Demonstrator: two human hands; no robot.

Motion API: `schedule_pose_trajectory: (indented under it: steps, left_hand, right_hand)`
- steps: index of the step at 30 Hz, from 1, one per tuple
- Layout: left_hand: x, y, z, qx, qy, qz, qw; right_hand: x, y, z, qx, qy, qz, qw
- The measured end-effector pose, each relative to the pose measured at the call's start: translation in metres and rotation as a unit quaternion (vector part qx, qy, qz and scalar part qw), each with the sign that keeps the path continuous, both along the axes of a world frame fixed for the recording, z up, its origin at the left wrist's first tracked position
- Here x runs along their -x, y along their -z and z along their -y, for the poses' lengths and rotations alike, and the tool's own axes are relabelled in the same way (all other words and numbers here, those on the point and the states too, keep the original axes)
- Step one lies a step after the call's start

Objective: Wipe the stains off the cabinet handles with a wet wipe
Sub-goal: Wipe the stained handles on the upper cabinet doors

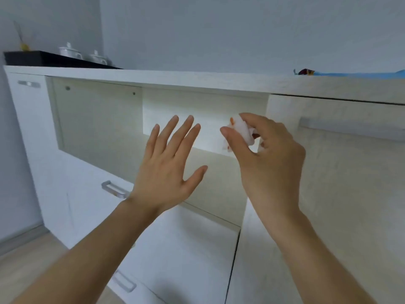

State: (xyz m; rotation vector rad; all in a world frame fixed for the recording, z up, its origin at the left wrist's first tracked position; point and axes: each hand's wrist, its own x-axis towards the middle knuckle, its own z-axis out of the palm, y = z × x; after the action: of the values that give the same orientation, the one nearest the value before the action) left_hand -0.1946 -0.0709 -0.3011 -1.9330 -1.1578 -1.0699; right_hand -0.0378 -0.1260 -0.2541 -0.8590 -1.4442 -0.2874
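My right hand point(267, 159) pinches a crumpled white wet wipe point(243, 132) with orange smears, held in front of the cabinet's open niche. Beside it my left hand point(168, 167) is raised flat with fingers spread, holding nothing. A long silver handle point(350, 128) runs across the right cabinet door, to the right of the wipe and apart from it. Below my left wrist is a silver drawer handle point(114, 189), partly hidden. Another drawer handle point(123, 281) shows lower down, and a small handle point(29, 84) sits on the far left door.
The white cabinet point(197, 81) has an open niche in its middle. On its top stand a black tray point(32, 58) with two white lidded cups point(70, 50) at the left and a blue item point(355, 74) at the right. Wooden floor lies at lower left.
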Motion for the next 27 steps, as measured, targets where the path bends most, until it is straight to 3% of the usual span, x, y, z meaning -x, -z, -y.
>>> schedule_pose_trajectory:
  steps: [4, 13, 23, 27]
  left_hand:
    - [0.034, 0.02, 0.008, 0.05, -0.044, -0.002, 0.998]
    - [0.127, 0.071, 0.001, 0.155, -0.088, -0.039, 0.983]
    - [0.212, 0.134, -0.067, 0.123, -0.051, -0.084, 0.988]
    - [0.242, 0.158, -0.094, 0.132, -0.029, -0.062, 0.989]
  right_hand:
    - [0.012, 0.019, -0.013, 0.082, -0.063, -0.004, 0.995]
    - [0.08, 0.064, -0.044, 0.177, -0.086, 0.045, 0.979]
    - [0.132, 0.17, -0.071, 0.152, -0.068, -0.008, 0.986]
    - [0.156, 0.207, -0.068, 0.176, -0.046, -0.019, 0.983]
